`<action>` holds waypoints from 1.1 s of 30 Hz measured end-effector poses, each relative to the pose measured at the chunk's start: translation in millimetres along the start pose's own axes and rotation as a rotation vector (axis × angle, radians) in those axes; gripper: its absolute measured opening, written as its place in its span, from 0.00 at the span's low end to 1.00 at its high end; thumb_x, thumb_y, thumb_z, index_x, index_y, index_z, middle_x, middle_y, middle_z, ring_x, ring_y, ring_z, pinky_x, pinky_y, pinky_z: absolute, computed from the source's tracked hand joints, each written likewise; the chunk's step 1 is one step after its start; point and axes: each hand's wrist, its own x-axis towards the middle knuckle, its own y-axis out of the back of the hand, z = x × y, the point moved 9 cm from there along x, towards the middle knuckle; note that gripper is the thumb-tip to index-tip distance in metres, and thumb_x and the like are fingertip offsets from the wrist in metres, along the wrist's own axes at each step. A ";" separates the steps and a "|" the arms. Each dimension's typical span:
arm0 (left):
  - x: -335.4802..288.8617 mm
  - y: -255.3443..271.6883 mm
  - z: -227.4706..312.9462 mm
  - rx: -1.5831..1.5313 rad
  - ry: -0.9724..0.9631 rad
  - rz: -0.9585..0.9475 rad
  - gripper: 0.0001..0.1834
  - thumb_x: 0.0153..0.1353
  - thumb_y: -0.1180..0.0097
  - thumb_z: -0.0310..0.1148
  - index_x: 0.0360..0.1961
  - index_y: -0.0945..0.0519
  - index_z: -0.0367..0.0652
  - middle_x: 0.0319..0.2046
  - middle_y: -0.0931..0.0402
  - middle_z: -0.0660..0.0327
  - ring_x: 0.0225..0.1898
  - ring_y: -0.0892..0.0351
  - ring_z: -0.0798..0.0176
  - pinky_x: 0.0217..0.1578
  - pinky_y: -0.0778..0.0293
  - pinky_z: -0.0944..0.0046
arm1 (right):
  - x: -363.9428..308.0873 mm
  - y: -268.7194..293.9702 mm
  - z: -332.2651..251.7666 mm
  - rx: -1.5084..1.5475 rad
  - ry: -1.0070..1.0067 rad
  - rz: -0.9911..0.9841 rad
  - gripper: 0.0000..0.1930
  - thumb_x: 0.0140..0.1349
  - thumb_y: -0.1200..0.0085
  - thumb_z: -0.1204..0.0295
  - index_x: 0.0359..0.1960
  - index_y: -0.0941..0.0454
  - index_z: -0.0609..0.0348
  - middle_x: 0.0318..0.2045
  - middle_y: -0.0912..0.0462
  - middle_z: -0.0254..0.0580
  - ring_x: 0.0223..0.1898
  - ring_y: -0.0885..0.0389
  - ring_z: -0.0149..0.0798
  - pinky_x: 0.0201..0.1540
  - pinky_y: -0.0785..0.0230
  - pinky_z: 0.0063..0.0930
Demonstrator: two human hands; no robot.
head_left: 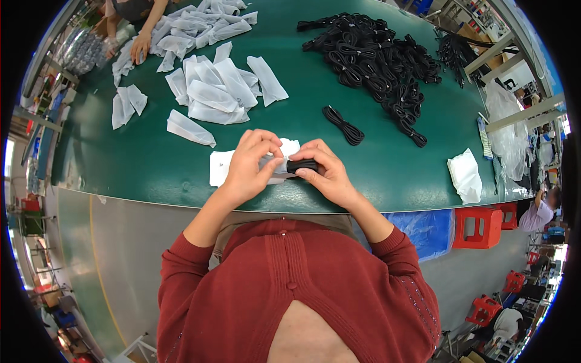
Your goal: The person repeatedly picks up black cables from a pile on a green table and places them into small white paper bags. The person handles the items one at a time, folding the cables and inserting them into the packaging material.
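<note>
Close to the table's front edge, my right hand grips a coiled black cable. The cable's left end sits at the mouth of a translucent plastic bag, partly inside it. My left hand pinches that bag between thumb and fingers; much of it is hidden by the hand. Under both hands lies a stack of flat white bags. A single coiled black cable rests on the table beyond my right hand. Left of it, beyond my left hand, is a pile of filled white bags.
A large heap of coiled black cables covers the far right of the green table. More filled bags lie at the far left, where another person's hand touches them. A white bag stack lies at right, near red stools.
</note>
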 end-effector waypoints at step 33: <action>25.8 68.1 -29.3 0.033 0.040 0.222 0.15 0.55 0.35 0.27 0.44 0.21 0.39 0.48 0.26 0.58 0.50 0.26 0.59 0.51 0.30 0.61 | -0.1 93.3 18.9 -1.324 -0.028 0.300 0.20 0.57 0.39 0.72 0.52 0.24 0.61 0.38 0.24 0.47 0.42 0.24 0.48 0.41 0.29 0.38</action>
